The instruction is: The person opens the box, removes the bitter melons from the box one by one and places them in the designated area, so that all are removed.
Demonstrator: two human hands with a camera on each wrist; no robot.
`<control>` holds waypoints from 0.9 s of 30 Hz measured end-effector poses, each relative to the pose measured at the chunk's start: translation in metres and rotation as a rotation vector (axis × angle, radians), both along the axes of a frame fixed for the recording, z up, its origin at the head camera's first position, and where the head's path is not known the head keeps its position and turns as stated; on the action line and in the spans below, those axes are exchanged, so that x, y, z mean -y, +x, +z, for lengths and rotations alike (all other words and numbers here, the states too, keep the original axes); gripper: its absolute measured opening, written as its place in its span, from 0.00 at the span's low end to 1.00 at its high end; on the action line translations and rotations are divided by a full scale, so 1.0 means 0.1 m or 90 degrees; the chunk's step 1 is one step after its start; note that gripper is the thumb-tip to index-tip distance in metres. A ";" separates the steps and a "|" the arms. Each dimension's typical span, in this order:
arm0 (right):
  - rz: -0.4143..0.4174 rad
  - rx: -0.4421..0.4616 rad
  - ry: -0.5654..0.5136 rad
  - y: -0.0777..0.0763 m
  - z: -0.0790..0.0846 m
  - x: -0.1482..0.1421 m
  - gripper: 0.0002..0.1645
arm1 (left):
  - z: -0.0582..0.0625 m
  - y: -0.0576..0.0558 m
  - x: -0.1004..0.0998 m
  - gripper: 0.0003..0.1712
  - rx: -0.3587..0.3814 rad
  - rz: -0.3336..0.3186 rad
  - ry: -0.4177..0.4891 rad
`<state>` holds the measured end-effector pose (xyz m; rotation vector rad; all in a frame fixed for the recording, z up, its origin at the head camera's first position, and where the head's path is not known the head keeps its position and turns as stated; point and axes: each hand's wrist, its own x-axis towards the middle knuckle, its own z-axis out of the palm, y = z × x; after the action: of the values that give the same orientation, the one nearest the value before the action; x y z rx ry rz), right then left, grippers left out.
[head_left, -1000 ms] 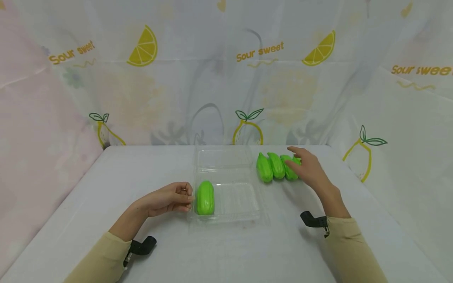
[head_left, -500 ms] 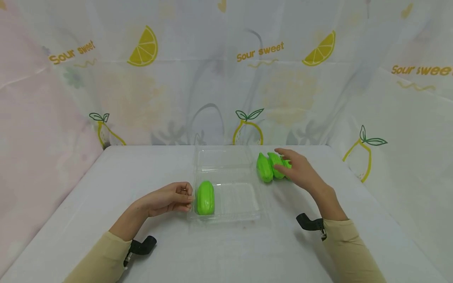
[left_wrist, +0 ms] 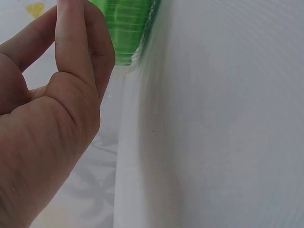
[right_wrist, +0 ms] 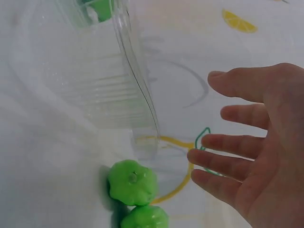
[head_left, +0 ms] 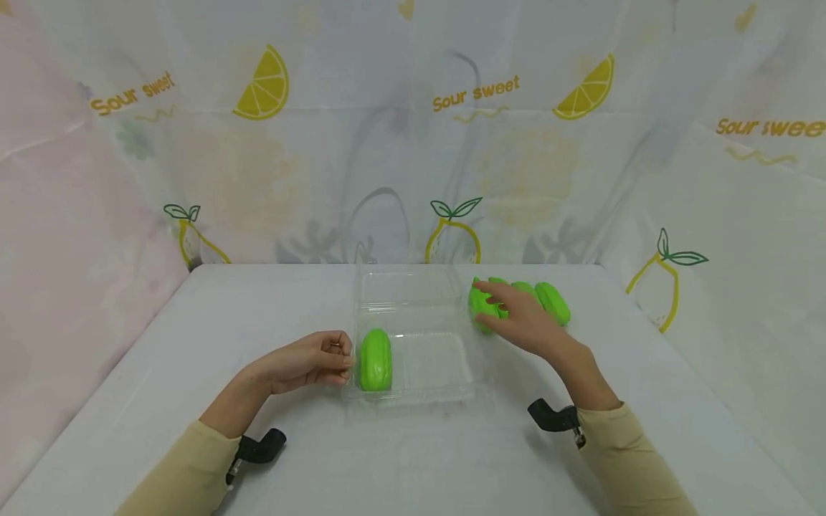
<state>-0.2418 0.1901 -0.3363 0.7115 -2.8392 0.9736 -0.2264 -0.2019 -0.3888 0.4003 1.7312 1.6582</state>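
Note:
A clear plastic clamshell box lies with its lid folded back on the white table. One green ribbed gourd sits in the left part of its base. My left hand pinches the box's left edge between thumb and fingers; its fingertips are cut off in the left wrist view. Right of the lid, several similar gourds lie in a row. Over the left ones hovers my right hand, fingers spread, holding nothing. The right wrist view shows a gap between its fingers and the nearest gourd.
A patterned cloth hangs behind the table and along both sides. White tabletop extends in front of the box. Each wrist wears a black camera mount, such as the right mount.
My right hand has moved left along the row, from the rightmost gourds to the leftmost ones, uncovering the gourds at the right. The left hand and box have stayed in place.

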 end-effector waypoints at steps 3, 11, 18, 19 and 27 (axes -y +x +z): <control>0.010 0.015 -0.001 0.02 -0.03 0.07 0.35 | 0.00 0.00 0.00 0.06 0.001 0.000 -0.001; 0.043 0.042 0.000 0.07 -0.08 0.23 0.35 | 0.00 0.00 0.00 0.06 0.002 0.002 -0.004; 0.070 0.064 -0.001 0.10 -0.14 0.39 0.38 | -0.01 -0.01 0.01 0.08 0.001 -0.001 -0.004; 0.077 0.066 -0.002 0.11 -0.14 0.42 0.39 | -0.01 -0.01 0.01 0.07 0.000 -0.002 -0.005; 0.114 0.087 0.003 0.16 -0.17 0.59 0.38 | -0.02 -0.03 0.01 0.06 -0.003 -0.004 -0.006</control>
<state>-0.2257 0.1309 -0.3538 0.9481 -2.9345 1.0795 -0.2290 -0.2033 -0.3905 0.4052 1.7378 1.6450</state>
